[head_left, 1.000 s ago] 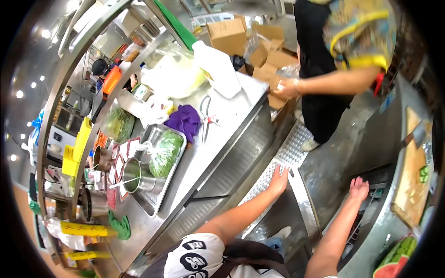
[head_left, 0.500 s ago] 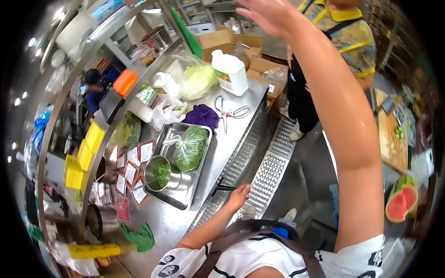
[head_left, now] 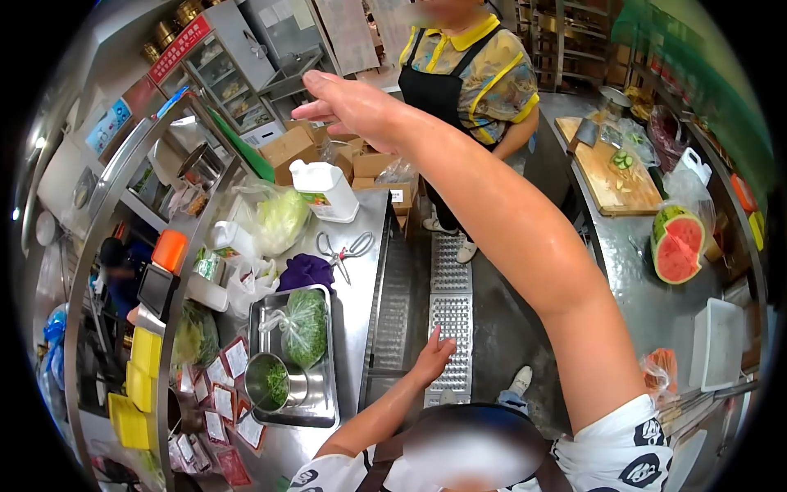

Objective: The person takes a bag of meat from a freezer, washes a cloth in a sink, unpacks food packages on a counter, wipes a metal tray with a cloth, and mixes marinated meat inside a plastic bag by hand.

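Note:
My right hand [head_left: 352, 107] is raised at the upper middle, its arm stretched across the view; the fingers are extended and nothing shows in them. Lower down, my left hand [head_left: 434, 357] is over the floor grating [head_left: 451, 320], index finger pointing out and the others partly curled, with nothing visible in it. To its left, a metal tray [head_left: 334, 361] on the steel counter [head_left: 354, 271] holds a bag of greens [head_left: 306, 328] and a metal pot [head_left: 291, 385] with chopped greens. Above the tray are a purple cloth [head_left: 307, 272] and scissors [head_left: 343, 256].
A person [head_left: 467, 74] in a black apron stands ahead, beyond cardboard boxes [head_left: 291, 149]. A white jug [head_left: 324, 193] stands at the left counter's far end. The right counter bears a cutting board [head_left: 607, 176], a cleaver [head_left: 585, 133] and cut watermelon [head_left: 679, 246].
The view has turned, bringing more of the right counter in. My right hand has risen from low on the right to the upper middle. My left hand has stayed low.

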### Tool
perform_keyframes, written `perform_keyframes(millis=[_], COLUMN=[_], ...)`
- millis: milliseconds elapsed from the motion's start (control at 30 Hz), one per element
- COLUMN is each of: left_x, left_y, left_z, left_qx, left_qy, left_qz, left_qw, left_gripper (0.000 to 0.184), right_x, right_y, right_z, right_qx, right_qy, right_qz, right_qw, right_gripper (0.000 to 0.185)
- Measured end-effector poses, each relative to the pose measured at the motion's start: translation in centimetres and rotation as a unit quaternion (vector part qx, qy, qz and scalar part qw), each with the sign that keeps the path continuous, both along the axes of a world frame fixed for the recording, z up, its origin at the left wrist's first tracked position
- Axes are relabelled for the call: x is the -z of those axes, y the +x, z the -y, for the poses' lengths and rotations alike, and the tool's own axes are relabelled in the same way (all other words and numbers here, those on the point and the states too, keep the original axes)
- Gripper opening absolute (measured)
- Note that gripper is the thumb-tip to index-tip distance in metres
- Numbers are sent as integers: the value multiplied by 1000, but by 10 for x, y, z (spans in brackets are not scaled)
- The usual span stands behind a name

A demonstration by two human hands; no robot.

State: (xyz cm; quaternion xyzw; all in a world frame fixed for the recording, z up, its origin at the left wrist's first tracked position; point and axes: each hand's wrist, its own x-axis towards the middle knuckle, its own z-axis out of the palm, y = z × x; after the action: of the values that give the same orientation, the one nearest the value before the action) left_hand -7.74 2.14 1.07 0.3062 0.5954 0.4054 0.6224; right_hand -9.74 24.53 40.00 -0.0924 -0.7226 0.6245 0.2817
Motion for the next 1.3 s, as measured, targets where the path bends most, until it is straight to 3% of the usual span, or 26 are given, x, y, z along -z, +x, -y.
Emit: perform_keyframes(millis=[167, 233, 300, 333, 367, 400, 467, 500, 533, 567, 600, 633, 667, 767, 833, 900, 933, 967, 1000, 1033, 1200, 1233, 1267, 1300], left_x=[-10, -1, 7, -6, -3, -12, 0, 10, 16, 14, 11, 8, -1, -24, -28, 4, 33, 49, 21, 41, 83, 91, 102, 109], left_y=[9, 5, 8, 5, 9, 17, 26, 39, 40, 50, 66, 84, 102, 163, 205, 236, 247, 251, 262, 261, 303, 304, 314, 312], left_z=[-2, 3, 10, 16, 14, 13, 6, 6, 0, -7, -9, -10, -12, -32, -46, -76, -101, -127, -138, -157, -217, -223, -223, -227], left_qx=[37, 59, 125, 196, 224, 213, 167, 214, 243, 255, 281, 304, 318, 361, 421, 330, 276, 203, 145, 57, -78, -41, -98, -74], left_qy=[9, -1, -7, 152, 110, 70, 20, -35, -82, -83, -15, 54, 52, 69, 206, 247, 162, 76, -88, -109, -57, -42, -46, -43], left_qz=[10, -21, -111, -114, -198, -132, -57, -80, -112, -116, -119, -121, -124, -90, -148, -228, -205, -186, -94, 41, 60, 73, 37, 70], left_qw=[999, 998, 986, 962, 948, 966, 984, 973, 960, 956, 952, 943, 938, 926, 871, 882, 925, 958, 981, 992, 993, 996, 993, 994], left_gripper=[82, 65, 43, 38, 36, 36, 23, 16, 18, 18, 27, 39, 39, 50, 56, 61, 63, 66, 73, 79, 77, 72, 67, 67], right_x=[-7, -3, 19, 44, 70, 104, 151, 193, 225, 233, 252, 263, 276, 292, 303, 313, 316, 311, 304, 297, 304, 308, 311, 312], right_y=[4, 10, 33, 51, 65, 85, 138, 168, 190, 228, 263, 300, 334, 438, 497, 543, 557, 567, 574, 575, 615, 624, 633, 638], right_z=[12, 21, 23, 35, 51, 66, 105, 125, 137, 156, 178, 203, 225, 286, 309, 322, 322, 324, 325, 327, 353, 357, 361, 360], right_qx=[19, 46, 161, 167, 235, 224, 240, 288, 318, 326, 395, 433, 500, 720, 804, 841, 845, 842, 836, 840, 833, 833, 834, 836], right_qy=[17, 9, 148, 97, 77, 75, 110, 44, -16, -113, -86, -152, -146, -88, -50, 18, 53, 44, 34, 21, -56, -77, -100, -119], right_qz=[9, -12, 18, -26, -79, -114, -30, -40, -61, 14, 68, 67, 49, 134, 170, 218, 236, 210, 180, 179, 197, 201, 209, 183], right_qw=[1000, 999, 975, 981, 966, 965, 964, 956, 946, 938, 912, 886, 852, 675, 567, 495, 477, 495, 516, 512, 514, 510, 501, 503], right_gripper=[77, 73, 53, 45, 39, 34, 23, 19, 26, 43, 44, 42, 39, 27, 24, 24, 25, 26, 26, 27, 26, 26, 25, 25])
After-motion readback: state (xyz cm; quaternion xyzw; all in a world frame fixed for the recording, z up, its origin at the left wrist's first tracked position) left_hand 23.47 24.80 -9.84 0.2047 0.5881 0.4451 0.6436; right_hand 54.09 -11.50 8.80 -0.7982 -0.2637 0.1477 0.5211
